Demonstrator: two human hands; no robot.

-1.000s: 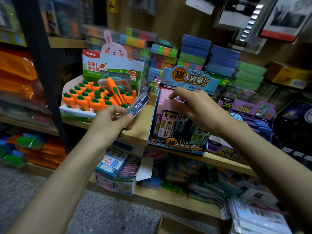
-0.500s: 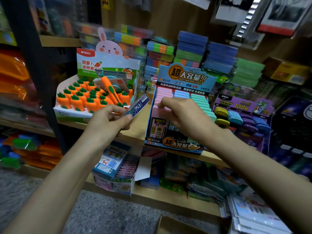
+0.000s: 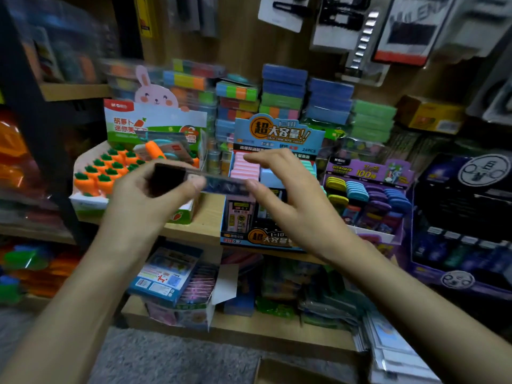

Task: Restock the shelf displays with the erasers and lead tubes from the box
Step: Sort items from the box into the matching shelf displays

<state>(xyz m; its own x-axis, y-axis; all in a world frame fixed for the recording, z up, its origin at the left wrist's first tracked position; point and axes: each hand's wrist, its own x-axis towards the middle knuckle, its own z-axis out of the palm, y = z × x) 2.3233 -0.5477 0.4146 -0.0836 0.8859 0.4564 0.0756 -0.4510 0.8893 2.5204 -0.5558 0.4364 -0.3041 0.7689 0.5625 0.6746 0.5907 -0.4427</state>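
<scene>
Our left hand (image 3: 138, 200) grips the lead tube (image 3: 216, 184). Our right hand (image 3: 291, 200), fingers spread, should pinch its free end firmly, then slot it into the blue lead display (image 3: 249, 236).

view: person's own arms, seen from above | arms: two slim forearms, bare from wrist to the frame edge | left grip (image 3: 144, 195): bare hand, short plain thumbnail showing | right grip (image 3: 291, 198): bare hand, long fingers, fingertips softened by blur
</scene>
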